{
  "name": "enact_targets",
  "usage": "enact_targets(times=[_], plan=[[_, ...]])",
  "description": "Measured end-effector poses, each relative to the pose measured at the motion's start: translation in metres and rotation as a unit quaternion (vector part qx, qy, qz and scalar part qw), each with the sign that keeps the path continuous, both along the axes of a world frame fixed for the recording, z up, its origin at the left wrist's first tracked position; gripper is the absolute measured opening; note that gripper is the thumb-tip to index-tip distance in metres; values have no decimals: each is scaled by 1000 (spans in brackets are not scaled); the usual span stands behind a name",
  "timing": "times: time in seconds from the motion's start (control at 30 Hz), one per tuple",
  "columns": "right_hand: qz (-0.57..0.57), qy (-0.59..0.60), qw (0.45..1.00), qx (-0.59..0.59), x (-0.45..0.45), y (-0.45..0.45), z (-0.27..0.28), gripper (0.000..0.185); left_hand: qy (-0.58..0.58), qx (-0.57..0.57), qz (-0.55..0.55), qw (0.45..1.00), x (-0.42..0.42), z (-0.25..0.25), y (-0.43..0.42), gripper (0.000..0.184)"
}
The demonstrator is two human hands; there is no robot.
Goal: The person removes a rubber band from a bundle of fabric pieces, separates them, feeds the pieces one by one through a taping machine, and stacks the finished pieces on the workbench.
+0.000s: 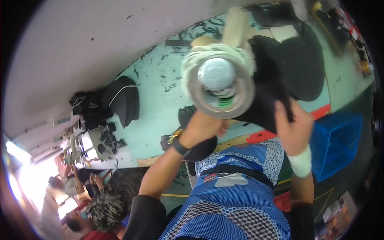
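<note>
My right hand, with a white band at the wrist, grips the edge of a black sheet-like piece between thumb and fingers. The piece runs left, passing partly behind the round head of a pale machine. Close under that round head is my left hand, wearing a dark wristband. Its fingers are mostly hidden and blurred, so their grip does not show. Dark stacked pieces lie beside my left wrist, with something yellow near them.
Black curved pieces lie on the green table at right, and more bundles at left. A blue crate stands right of me. Dark scraps litter the tabletop. Other people sit at the lower left.
</note>
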State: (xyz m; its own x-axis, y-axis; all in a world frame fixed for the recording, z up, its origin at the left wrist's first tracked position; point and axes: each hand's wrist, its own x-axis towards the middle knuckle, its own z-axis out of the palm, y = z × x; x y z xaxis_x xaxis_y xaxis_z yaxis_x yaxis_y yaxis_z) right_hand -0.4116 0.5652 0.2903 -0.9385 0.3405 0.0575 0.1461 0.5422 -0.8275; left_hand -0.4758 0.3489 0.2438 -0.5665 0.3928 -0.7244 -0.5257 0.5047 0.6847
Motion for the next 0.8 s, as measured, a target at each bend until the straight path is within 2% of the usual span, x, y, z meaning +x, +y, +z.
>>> enact_targets(times=[0.07,0.13,0.2,0.23,0.27,0.3,0.33,0.37,0.4,0.43,0.47,0.5,0.53,0.57,0.6,0.63,0.67,0.7,0.73,0.77,0.8], plan=[[16,-84,996,-30,22,13,13,17,-24,-17,31,999,-2,4,7,31],[72,-60,996,7,60,7,10,16,-35,39,-1,999,-7,7,-6,25],[-42,-51,997,44,100,0,11,16,-32,55,2,998,-10,10,-31,23],[-17,-46,940,337,114,21,23,16,-1,15,-21,1000,-7,7,-49,29],[2,-33,798,602,118,46,36,16,26,-23,-50,998,-3,1,-67,36],[-122,90,862,484,96,52,38,17,54,-56,-84,993,1,-6,-81,42],[-244,207,882,345,68,59,33,19,58,-55,-83,993,11,-21,-94,42],[-199,188,888,368,51,73,17,20,241,-221,-118,938,28,-42,-105,48],[-157,165,891,394,35,83,-4,22,408,-369,-146,822,43,-55,-112,56],[-25,167,917,361,7,75,-19,26,335,-389,-165,842,50,-61,-115,59],[46,19,902,428,-13,53,-14,27,262,-404,-188,856,55,-63,-116,62],[59,-26,942,330,-3,40,-31,27,291,-413,-156,849,60,-61,-119,56],[90,76,928,353,4,17,-27,27,316,-420,-124,842,62,-56,-122,50],[143,115,929,320,16,-3,-24,28,342,-408,-140,835,61,-46,-126,42],[222,134,936,237,29,-18,-25,27,367,-399,-156,826,58,-31,-124,35],[212,68,968,116,37,-46,-22,22,366,-387,-167,829,51,-10,-111,35],[197,5,980,-10,43,-64,-21,18,321,-217,-192,902,44,16,-98,29],[190,1,982,-7,46,-62,-25,18,263,-42,-208,941,40,30,-88,22],[209,-138,963,-102,43,-61,-29,14,264,-39,-213,940,36,31,-80,22],[223,-271,915,-197,38,-61,-34,16,235,-17,-193,952,30,30,-68,21],[219,-270,916,-200,34,-60,-41,16,203,3,-172,964,26,29,-57,19]])
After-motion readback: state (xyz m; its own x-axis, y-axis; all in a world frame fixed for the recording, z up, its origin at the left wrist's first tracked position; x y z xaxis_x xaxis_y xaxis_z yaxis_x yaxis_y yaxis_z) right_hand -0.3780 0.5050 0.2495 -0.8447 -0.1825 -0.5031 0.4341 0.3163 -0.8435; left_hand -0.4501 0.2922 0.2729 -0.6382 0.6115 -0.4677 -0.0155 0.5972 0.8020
